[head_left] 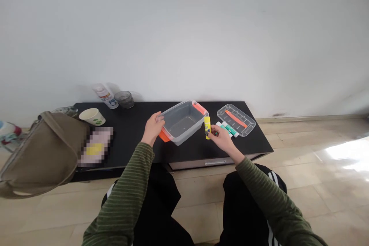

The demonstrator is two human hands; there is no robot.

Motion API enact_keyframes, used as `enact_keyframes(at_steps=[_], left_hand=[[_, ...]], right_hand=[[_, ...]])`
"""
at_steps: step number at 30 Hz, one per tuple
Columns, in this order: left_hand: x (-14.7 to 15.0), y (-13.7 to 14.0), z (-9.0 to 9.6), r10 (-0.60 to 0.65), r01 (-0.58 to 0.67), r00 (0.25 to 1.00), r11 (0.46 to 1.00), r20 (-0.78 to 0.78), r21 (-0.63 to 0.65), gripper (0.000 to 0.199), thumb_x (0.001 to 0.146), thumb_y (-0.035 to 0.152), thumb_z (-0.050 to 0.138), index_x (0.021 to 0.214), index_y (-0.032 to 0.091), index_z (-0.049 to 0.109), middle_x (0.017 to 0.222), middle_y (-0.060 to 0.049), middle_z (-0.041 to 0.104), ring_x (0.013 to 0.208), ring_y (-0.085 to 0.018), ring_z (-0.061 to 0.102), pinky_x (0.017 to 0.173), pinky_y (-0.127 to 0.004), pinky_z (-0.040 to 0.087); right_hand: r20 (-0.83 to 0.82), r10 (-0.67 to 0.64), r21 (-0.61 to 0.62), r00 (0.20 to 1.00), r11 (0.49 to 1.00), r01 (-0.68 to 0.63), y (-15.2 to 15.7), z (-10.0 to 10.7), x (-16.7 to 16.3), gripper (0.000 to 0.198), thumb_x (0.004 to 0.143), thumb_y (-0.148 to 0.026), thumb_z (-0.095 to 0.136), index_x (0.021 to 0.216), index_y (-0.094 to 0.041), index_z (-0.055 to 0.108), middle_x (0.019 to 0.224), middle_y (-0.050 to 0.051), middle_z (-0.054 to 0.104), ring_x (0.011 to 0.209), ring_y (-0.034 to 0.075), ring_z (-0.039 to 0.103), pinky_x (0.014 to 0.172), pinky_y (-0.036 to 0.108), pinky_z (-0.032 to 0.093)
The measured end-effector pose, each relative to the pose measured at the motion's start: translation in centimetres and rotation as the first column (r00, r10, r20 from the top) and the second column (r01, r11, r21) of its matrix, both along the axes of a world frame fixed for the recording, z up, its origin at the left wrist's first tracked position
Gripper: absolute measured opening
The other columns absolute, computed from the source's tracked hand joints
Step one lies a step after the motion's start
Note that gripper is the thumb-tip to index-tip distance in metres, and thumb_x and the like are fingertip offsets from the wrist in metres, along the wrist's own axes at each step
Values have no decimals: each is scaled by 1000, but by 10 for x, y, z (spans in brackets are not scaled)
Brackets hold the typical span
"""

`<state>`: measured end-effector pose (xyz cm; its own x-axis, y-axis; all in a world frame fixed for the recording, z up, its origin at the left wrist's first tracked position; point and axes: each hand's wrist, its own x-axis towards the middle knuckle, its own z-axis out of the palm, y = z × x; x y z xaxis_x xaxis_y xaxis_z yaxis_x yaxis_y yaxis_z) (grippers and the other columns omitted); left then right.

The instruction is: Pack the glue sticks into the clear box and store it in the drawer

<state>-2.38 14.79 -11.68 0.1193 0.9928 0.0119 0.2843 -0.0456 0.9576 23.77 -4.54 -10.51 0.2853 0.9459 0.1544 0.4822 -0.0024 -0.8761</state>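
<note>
My left hand (154, 127) grips the near left end of a clear plastic container (184, 123) by its rim, beside an orange latch. The container has no lid on and looks bare inside. Between the fingertips of my right hand (219, 137) is a yellow glue stick (207, 127), held upright just off the container's right side. Under and behind that hand lie white-and-green tubes (230, 128), partly covered by it. To their right rests a clear lid (236, 120) with an orange handle.
On the black cabinet's (138, 123) left part are a paper cup (92, 117), a spray can (105, 97), a dark glass (124, 100) and a blurred-out packet (96, 148). A brown bag (49, 150) overhangs the left end. A white wall (184, 38) stands behind.
</note>
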Motion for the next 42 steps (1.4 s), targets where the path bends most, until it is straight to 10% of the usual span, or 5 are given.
enact_keyframes(at_steps=[13,20,32,38,42], left_hand=[[-16,-84,-17,-212,214,972,977,103,-3,62,67,12,67,128,20,62,117,-11,72,110,-25,68,105,-42,47],[-3,-107,-11,-193,191,980,981,38,37,62,73,12,61,135,21,55,129,-12,65,122,-25,61,110,-44,42],[20,-109,-19,-3,13,946,999,326,-30,53,69,9,61,120,18,62,122,-10,68,116,-23,65,106,-39,47],[17,-103,-8,67,46,885,972,462,-230,59,67,5,60,125,16,61,119,-13,70,119,-24,65,104,-40,50],[13,-93,-5,72,65,875,962,479,-264,62,64,2,59,124,16,63,118,-12,72,118,-24,65,103,-40,51]], right_hand=[[455,169,-192,874,977,-89,8,47,-65,24,84,-32,63,103,-19,69,91,5,73,82,17,66,72,25,46],[565,542,-676,623,737,-28,41,40,-103,37,75,-37,72,104,-14,75,105,18,74,97,32,71,73,32,53],[383,728,-874,568,486,-33,62,23,-124,37,67,-25,79,103,-16,77,93,13,78,93,27,73,79,30,54],[576,238,-313,782,948,-58,37,55,-73,29,89,-28,56,114,-28,72,108,3,76,101,20,68,83,28,50],[447,-230,104,865,973,205,11,69,-4,29,93,-27,48,109,-23,72,101,4,75,89,17,67,83,29,49]])
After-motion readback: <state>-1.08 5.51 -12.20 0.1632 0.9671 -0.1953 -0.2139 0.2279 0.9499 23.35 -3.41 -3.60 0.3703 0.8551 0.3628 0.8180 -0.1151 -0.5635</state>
